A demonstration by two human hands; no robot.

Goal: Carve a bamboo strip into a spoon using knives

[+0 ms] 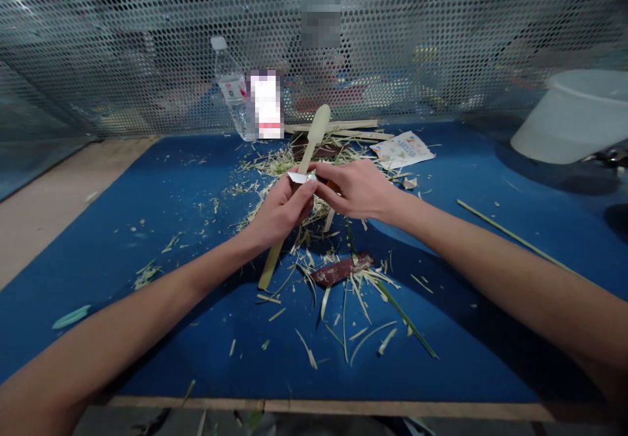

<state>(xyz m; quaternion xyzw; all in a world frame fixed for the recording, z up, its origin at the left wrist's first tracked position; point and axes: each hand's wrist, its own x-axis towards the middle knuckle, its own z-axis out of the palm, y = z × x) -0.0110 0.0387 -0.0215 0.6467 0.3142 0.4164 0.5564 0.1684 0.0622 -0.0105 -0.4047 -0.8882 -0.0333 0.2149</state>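
Note:
My left hand (282,210) is closed round the shaft of a pale bamboo spoon (314,135), whose rounded bowl points up and away and whose handle end sticks out below the fist toward the mat. My right hand (356,191) is closed in a pinch on a small folded piece of sandpaper (300,177) pressed against the spoon's neck, right beside my left thumb. Both hands hover above a heap of bamboo shavings (314,161) on the blue mat (147,227).
A brown strip (342,270) lies among shavings near me. A plastic water bottle (231,93) stands at the back against the perforated metal screen (441,37). A printed packet (402,150), bamboo slats (353,129), a white bucket (574,116) and a thin green sliver (510,236) lie to the right.

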